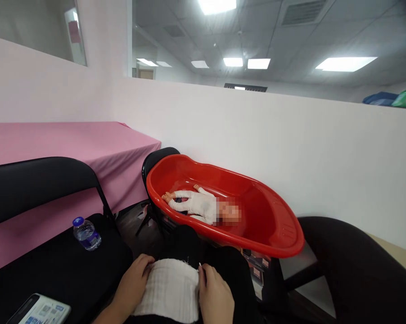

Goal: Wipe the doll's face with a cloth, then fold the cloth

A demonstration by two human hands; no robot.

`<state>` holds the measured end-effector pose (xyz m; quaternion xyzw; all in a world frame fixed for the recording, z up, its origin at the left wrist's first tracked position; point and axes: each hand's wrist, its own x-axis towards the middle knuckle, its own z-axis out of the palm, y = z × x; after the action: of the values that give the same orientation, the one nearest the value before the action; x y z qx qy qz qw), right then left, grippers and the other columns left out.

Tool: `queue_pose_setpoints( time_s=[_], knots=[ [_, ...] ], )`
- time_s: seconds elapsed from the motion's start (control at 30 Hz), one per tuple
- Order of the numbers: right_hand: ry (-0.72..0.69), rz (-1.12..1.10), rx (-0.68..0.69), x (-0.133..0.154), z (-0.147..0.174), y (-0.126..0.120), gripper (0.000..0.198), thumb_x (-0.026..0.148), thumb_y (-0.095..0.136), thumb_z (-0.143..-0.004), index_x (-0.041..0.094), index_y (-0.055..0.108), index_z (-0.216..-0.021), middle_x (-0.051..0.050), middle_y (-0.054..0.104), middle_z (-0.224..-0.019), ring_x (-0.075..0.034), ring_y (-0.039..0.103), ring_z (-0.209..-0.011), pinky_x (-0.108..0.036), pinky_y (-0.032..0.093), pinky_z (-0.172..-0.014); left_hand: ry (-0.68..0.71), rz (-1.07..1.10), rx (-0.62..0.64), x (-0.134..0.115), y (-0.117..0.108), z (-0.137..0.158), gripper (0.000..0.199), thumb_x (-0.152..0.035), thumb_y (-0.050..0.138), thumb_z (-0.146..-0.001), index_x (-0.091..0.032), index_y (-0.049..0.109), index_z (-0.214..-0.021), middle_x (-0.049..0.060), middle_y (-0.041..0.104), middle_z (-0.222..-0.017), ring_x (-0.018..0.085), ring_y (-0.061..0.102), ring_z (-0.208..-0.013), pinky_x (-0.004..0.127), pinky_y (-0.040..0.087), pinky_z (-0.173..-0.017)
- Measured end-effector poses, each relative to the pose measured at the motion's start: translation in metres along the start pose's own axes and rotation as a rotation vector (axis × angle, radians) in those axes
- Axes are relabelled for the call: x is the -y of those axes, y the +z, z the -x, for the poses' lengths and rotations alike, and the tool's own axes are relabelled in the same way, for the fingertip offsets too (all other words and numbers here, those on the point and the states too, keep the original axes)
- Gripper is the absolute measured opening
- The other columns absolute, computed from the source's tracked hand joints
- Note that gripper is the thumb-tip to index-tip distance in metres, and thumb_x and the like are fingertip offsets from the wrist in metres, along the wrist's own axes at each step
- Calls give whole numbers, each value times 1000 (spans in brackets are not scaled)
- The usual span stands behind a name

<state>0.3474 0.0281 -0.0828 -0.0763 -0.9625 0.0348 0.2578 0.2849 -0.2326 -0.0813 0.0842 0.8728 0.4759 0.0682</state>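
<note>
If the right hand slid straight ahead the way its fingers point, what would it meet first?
Probably the near rim of the red tub, past the knee. The right hand rests on the white cloth; depth is unclear.

straight ahead of the 2 hands, the red tub [277, 234] blocks the way at lap height; its near rim stands close above the white cloth [171, 290] that the left hand [132, 283] and right hand [214, 297] rest on. inside the tub the doll [196, 204] fills the middle, with bare floor open toward the wide right end. to the left, the black chair [54, 265] seat offers flat room, broken only by the water bottle [86, 234] and the phone [39, 310] at its near edge. the chair back walls off the pink table [71, 144] behind. a dark gap of floor runs between chair and tub. on the right, a second black chair [358, 270] closes that side.
</note>
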Motion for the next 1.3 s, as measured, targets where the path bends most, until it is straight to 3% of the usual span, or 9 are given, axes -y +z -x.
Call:
queue_pose_setpoints(
  time_s=[0.13, 0.27, 0.4, 0.53, 0.67, 0.87, 1.3],
  knots=[
    [-75, -129, -147, -6, -1, 4, 55, 4, 34, -94, 17, 61, -140, -10, 74, -132, -23, 75, -112, -33, 62, -85, 28, 49, -118, 14, 9, -2, 41, -30, 40, -95, -23, 75, -114, 10, 71, -134, 26, 66, -127, 49, 46, -119],
    [-174, -259, -218, 6, 4, 5, 44, 17, 42, -103, 19, 57, -145, -14, 65, -146, -26, 67, -130, -41, 63, -98, 55, 103, -232, 14, 13, -2, 44, -44, 43, -98, -21, 74, -120, 12, 66, -145, 30, 61, -137, 59, 41, -124],
    [-289, -320, -217, 33, 12, 5, 44, 24, 49, -106, 21, 54, -149, -14, 58, -155, -29, 60, -139, -46, 63, -100, 152, 121, -175, 4, 23, 1, 53, -53, 42, -103, -23, 68, -137, 10, 55, -159, 29, 48, -151, 60, 35, -128],
    [-396, -281, -222, 51, 14, 5, 52, 27, 50, -106, 22, 46, -158, -14, 53, -159, -33, 55, -144, -54, 62, -101, 244, 49, -23, 3, 38, 1, 57, -53, 38, -107, -26, 54, -155, 6, 34, -172, 26, 24, -163, 59, 25, -131],
    [-414, -249, -168, 53, 15, 7, 62, 33, 48, -107, 21, 32, -166, -15, 46, -164, -35, 51, -147, -58, 61, -103, 256, -52, 35, 8, 45, 1, 59, -52, 33, -110, -27, 41, -163, 4, 22, -176, 24, 13, -164, 58, 22, -131],
    [-371, -240, -85, 51, 19, 15, 71, 44, 49, -107, 22, 23, -169, -16, 38, -168, -37, 45, -151, -61, 58, -106, 334, -228, 9, 13, 47, 5, 55, -44, 32, -112, -30, 36, -165, 4, 20, -176, 27, 11, -164, 60, 28, -128],
    [-352, -249, 36, 49, 24, 25, 77, 43, 50, -107, 24, 13, -171, -17, 29, -172, -39, 36, -155, -66, 54, -110, 429, -449, -91, 27, 52, 12, 66, -37, 40, -111, -39, 9, -169, 2, 20, -176, 28, 17, -163, 58, 38, -124]
  ],
)
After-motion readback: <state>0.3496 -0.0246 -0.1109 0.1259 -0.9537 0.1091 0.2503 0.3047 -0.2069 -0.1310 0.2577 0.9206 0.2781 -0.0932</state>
